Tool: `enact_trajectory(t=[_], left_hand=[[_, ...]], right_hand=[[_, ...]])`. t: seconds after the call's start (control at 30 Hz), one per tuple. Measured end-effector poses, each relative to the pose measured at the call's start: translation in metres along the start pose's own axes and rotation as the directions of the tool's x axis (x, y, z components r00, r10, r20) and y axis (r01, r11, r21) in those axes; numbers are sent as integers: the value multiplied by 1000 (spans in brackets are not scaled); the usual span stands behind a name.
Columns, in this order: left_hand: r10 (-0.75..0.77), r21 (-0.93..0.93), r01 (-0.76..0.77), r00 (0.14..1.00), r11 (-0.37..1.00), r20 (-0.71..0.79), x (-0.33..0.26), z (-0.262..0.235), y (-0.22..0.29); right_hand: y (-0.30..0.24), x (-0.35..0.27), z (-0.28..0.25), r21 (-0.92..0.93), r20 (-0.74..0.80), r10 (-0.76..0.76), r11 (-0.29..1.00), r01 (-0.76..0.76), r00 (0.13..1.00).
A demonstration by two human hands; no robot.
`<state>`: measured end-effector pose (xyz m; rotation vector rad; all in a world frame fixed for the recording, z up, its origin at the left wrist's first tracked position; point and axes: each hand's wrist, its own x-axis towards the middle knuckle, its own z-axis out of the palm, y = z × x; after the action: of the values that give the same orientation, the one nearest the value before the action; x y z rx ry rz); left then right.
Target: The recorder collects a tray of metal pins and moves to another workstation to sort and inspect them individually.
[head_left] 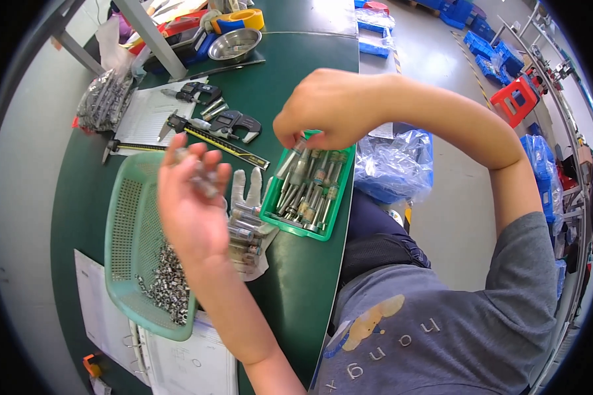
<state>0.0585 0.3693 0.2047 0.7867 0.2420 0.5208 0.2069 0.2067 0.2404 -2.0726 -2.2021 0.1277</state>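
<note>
Two hands work above the bench: the left hand cups small metal parts loosely, and the right hand pinches a pin over the green tray. Some parts could slip from the open palm, I think.

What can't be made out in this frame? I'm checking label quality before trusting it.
Head view:
- Left hand: motion blur; the small metal pieces on its palm have no clear shape.
- Right hand: curled fingers hide what they pinch over the green tray.
- Teal basket: forearm covers part of it.
</note>
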Motion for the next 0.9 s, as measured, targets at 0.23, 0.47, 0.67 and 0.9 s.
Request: enact_trajectory(t=[0.23,0.47,0.67,0.9], left_hand=[[-249,293,187,949,938,192,-7,23,-20],[-245,334,162,944,929,224,-13,26,-18],[-246,347,163,945,924,213,-16,24,-18],[-236,304,152,937,940,259,-14,23,-25]], right_hand=[[-2,7,-31,280,-133,-16,958,53,991],[0,8,-27,537,-99,-25,840,74,995],[-7,7,-27,521,-125,-40,847,99,991],[-11,6,-26,502,-153,-45,857,117,987]])
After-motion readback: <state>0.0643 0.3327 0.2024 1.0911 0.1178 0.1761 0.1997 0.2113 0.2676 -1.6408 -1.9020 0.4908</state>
